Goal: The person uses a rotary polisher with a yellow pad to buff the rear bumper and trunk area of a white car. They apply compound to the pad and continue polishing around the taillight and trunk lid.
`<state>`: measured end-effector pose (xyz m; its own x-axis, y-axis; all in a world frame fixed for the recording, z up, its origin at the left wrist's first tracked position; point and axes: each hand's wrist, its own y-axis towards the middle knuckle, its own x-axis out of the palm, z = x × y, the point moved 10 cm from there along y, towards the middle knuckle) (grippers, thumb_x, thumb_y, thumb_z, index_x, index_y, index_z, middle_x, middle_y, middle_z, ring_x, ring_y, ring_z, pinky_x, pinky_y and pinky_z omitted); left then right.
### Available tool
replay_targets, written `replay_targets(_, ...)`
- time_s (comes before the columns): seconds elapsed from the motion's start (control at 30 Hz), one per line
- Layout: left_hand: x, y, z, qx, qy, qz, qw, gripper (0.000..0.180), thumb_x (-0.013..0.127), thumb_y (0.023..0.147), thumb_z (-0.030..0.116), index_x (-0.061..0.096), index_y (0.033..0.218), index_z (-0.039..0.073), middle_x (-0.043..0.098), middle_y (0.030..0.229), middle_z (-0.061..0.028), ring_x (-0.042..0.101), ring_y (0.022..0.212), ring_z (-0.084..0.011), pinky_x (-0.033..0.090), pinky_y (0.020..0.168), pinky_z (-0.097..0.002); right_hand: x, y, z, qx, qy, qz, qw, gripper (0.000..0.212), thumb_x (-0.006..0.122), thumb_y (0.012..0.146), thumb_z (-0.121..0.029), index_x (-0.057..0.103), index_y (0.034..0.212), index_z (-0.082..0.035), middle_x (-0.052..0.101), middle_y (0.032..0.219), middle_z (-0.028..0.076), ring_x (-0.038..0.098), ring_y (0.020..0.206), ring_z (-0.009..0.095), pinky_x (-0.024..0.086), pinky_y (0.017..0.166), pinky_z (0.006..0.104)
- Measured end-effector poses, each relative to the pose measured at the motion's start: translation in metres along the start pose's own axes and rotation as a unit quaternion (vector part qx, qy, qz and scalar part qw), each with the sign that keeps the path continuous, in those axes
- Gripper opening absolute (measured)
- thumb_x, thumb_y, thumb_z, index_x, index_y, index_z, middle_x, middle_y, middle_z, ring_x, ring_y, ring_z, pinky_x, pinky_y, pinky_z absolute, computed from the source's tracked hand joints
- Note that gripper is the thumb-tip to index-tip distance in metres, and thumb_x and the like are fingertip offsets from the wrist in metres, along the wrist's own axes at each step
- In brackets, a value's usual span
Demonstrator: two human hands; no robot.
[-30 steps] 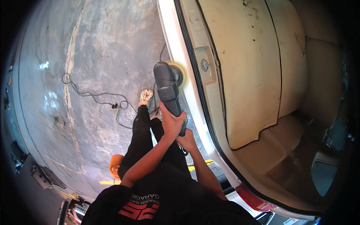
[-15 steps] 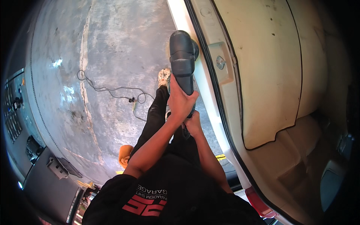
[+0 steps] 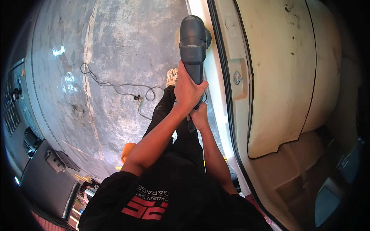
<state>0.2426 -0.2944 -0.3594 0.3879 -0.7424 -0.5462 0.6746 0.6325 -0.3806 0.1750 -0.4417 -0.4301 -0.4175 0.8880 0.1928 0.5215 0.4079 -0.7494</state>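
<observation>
My two hands hold a black power polisher (image 3: pixel 193 53) with its head pointing away from me. My left hand (image 3: pixel 187 90) is wrapped round the body behind the head, thumb on the right side. Closer to me, my right hand (image 3: pixel 199 116) is closed round the rear grip, which it partly hides. A yellowish pad edge (image 3: pixel 177 39) shows at the left of the head; the rest of the pad is hidden underneath. The head is over the white painted edge of a car body (image 3: pixel 212 92); I cannot tell whether the pad touches it.
The car's door opening with black rubber seal (image 3: pixel 225 73), metal latch part (image 3: pixel 237 78) and cream interior panel (image 3: pixel 281 77) lies on the right. A cable (image 3: pixel 111 84) trails over the grey floor (image 3: pixel 127 46) at left. An orange object (image 3: pixel 127 151) stands by my left arm.
The polisher has moved farther away from me along the white car edge, both hands keeping their hold. The whole view has shifted a little.
</observation>
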Motion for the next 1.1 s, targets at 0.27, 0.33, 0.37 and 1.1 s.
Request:
replay_targets(0.27,-0.02,0.067,0.022,-0.019,0.002,-0.004,1.0,0.099,0.08,0.075,0.023,0.024,0.153,0.0,0.071,0.105,-0.027,0.073,0.093,-0.0461,0.057,0.082,-0.05,0.025,0.047,-0.062,-0.014,0.011,0.012,1.0,0.017,0.073,0.087,-0.008,0.063,0.075,-0.001,0.061,0.06,0.004,0.056,0.049,0.012,0.039,0.046,0.0315)
replay_targets(0.33,-0.025,0.088,0.03,-0.02,-0.002,-0.01,1.0,0.098,0.08,0.075,0.023,0.024,0.152,0.0,0.072,0.103,-0.027,0.074,0.092,-0.0463,0.058,0.081,-0.0502,0.03,0.06,-0.076,-0.015,0.012,0.019,1.0,0.018,0.075,0.086,-0.009,0.063,0.075,-0.001,0.061,0.06,0.004,0.056,0.048,0.012,0.039,0.045,0.0315)
replay_targets(0.37,-0.028,0.099,0.035,-0.013,-0.004,-0.007,1.0,0.097,0.08,0.075,0.023,0.025,0.151,0.0,0.072,0.103,-0.0274,0.074,0.092,-0.0462,0.058,0.081,-0.0501,0.035,0.067,-0.085,-0.017,0.014,0.02,1.0,0.018,0.075,0.086,-0.009,0.063,0.076,-0.001,0.061,0.06,0.004,0.055,0.048,0.013,0.039,0.045,0.0315)
replay_targets(1.1,-0.061,0.269,0.076,0.066,-0.124,0.018,0.99,0.076,0.085,0.072,0.024,0.04,0.128,0.0,0.069,0.109,-0.0255,0.073,0.098,-0.0396,0.057,0.086,-0.0462,0.075,0.194,-0.217,-0.088,-0.099,0.055,0.99,0.026,0.078,0.082,-0.018,0.067,0.083,0.006,0.066,0.066,0.011,0.065,0.058,0.022,0.05,0.054,0.0389)
